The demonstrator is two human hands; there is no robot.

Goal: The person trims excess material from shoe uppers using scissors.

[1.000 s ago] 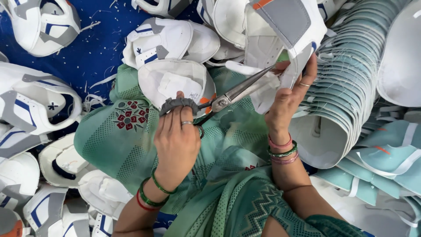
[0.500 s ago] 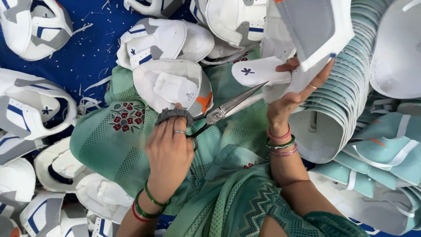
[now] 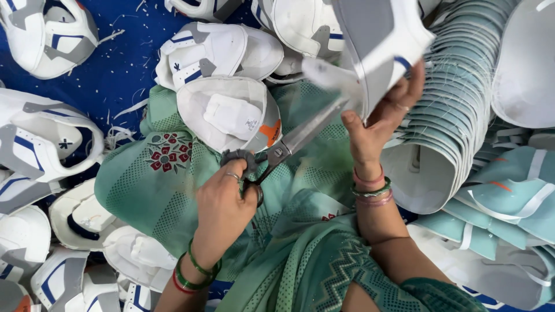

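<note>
My left hand (image 3: pixel 222 202) grips the handles of metal scissors (image 3: pixel 289 144), whose blades point up and right. Their tips reach the lower edge of a white and grey shoe upper (image 3: pixel 376 46). My right hand (image 3: pixel 376 124) holds that upper up close to the camera, thumb on its near side. Another white shoe upper (image 3: pixel 228 112) with an orange patch lies open on my green-clothed lap just above the left hand.
Many white, grey and blue shoe uppers (image 3: pixel 49 144) lie scattered on a blue cloth (image 3: pixel 124 63) to the left and top. A tall curved stack of teal-lined uppers (image 3: pixel 457 115) stands at the right, with loose teal ones (image 3: pixel 509 196) below it.
The scissors have swung further up toward the held upper. My right hand has raised and turned the upper closer to the camera.
</note>
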